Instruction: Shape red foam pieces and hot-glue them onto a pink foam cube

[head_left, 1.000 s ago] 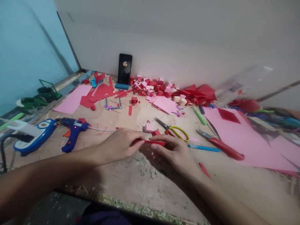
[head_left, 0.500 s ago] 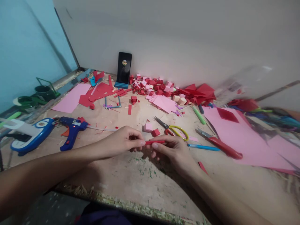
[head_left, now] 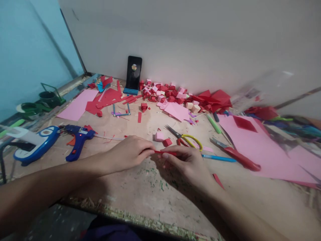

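Between my two hands a narrow red paper strip [head_left: 160, 152] is held level above the table. My left hand [head_left: 131, 150] pinches its left end between thumb and fingers. At the other end, my right hand [head_left: 187, 162] grips the strip the same way, thumb on the near side. Just beyond the fingers lie a pink paper cube [head_left: 159, 136] and a red paper cube [head_left: 167, 142]. Yellow-handled scissors [head_left: 192, 140], their blades apart, rest behind my right hand. A blue pen [head_left: 219, 158] lies to the right of that hand.
A blue glue gun [head_left: 79, 139] sits at left by its blue-white stand [head_left: 37, 147]. Red-handled shears [head_left: 238, 155] overlap pink sheets [head_left: 265, 160] at right. Along the back are a propped phone [head_left: 133, 73] and a heap of paper cubes [head_left: 168, 92]. The table's front edge [head_left: 130, 219] is rough.
The red strip has turned in my fingers and now shows a thinner edge. My left fingers have closed in more tightly. The whole view has shifted slightly.
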Available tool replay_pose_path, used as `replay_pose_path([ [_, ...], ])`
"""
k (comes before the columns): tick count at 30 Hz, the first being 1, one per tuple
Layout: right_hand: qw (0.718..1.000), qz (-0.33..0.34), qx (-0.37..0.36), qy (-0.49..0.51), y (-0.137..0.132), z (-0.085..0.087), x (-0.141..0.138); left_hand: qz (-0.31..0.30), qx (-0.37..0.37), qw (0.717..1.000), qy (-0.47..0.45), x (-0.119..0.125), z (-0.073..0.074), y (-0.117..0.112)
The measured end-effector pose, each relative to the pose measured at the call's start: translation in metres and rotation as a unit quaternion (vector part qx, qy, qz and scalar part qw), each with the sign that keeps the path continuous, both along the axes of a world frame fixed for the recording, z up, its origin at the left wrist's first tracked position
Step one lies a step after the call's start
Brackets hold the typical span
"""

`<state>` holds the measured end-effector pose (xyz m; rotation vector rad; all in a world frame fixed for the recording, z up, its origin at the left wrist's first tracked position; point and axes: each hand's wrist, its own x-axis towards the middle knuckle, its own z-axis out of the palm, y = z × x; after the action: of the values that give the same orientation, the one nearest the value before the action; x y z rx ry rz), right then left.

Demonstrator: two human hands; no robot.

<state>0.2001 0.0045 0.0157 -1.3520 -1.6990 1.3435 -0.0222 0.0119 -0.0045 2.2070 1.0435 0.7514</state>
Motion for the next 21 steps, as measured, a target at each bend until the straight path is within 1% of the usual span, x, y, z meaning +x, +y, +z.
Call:
replay_pose_path([
  [2, 1.0, 0.007, 0.009, -0.001, 0.0, -0.0006, -0.0005, 0.004, 0.001, 1.0, 0.001, -0.0004, -0.001, -0.0003],
  [6, 0.995, 0.041, 0.081, -0.037, -0.0004, -0.0022, -0.0009, -0.002, -0.053, 0.998, -0.016, 0.0, 0.0013, -0.0016],
  [8, 0.994, 0.048, 0.09, -0.041, -0.0006, -0.0032, -0.0008, -0.011, -0.058, 0.998, -0.009, 0.0, 0.0014, -0.0019],
  [10, 0.997, 0.042, 0.066, -0.028, -0.0007, -0.0041, -0.0008, -0.011, -0.026, 1.0, 0.012, -0.0004, -0.0004, -0.002],
  [13, 0.999, 0.03, -0.005, 0.021, -0.0009, -0.0051, -0.0018, -0.006, 0.038, 0.999, 0.037, -0.001, -0.0038, -0.002],
  [15, 0.997, 0.022, -0.05, 0.063, -0.0013, -0.0054, -0.0028, -0.002, 0.051, 0.998, 0.044, -0.0012, -0.0041, -0.002],
  [16, 0.995, 0.018, -0.063, 0.079, -0.0015, -0.0055, -0.0032, 0.002, 0.043, 0.998, 0.043, -0.0012, -0.0035, -0.0019],
  [18, 0.993, 0.015, -0.068, 0.09, -0.0017, -0.0056, -0.003, 0.011, 0.001, 0.999, 0.031, -0.0013, -0.0015, -0.0012],
  [21, 0.996, 0.016, -0.047, 0.073, 0.0004, -0.0067, 0.0008, 0.016, -0.064, 0.998, 0.0, -0.0025, 0.0011, 0.0014],
])
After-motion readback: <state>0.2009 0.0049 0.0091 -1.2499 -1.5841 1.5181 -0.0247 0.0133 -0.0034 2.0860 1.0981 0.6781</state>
